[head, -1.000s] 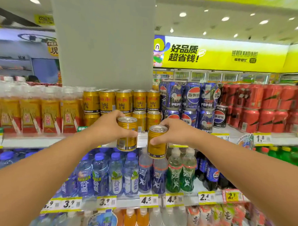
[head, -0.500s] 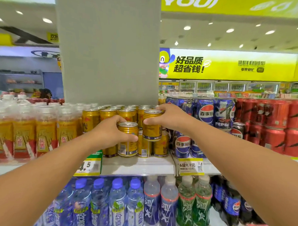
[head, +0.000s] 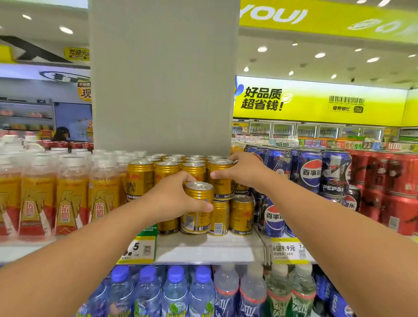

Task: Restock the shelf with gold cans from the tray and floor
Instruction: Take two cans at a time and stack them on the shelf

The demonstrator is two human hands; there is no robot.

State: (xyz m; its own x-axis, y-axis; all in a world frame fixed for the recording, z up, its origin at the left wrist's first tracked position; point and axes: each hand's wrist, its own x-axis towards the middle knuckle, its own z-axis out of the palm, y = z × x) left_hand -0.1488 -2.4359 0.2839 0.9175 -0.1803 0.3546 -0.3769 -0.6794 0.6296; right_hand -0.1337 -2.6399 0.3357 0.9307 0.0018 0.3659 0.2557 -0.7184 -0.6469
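While the white metal shelf (head: 207, 250) already carries rows of stacked gold cans, one short gold aluminium can (head: 196, 209) is gripped upright by the left hand (head: 175, 200) at the front of the row, and a second gold can (head: 220, 180) is held by the right hand (head: 247, 172) on the upper tier, right beside the blue Pepsi cans (head: 307, 171).

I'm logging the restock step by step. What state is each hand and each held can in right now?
left hand: grips a can at the shelf front
left hand's gold can: upright, at bottom-row level
right hand: grips a can
right hand's gold can: upright, at upper-tier level above a bottom-row can
shelf: bare front strip
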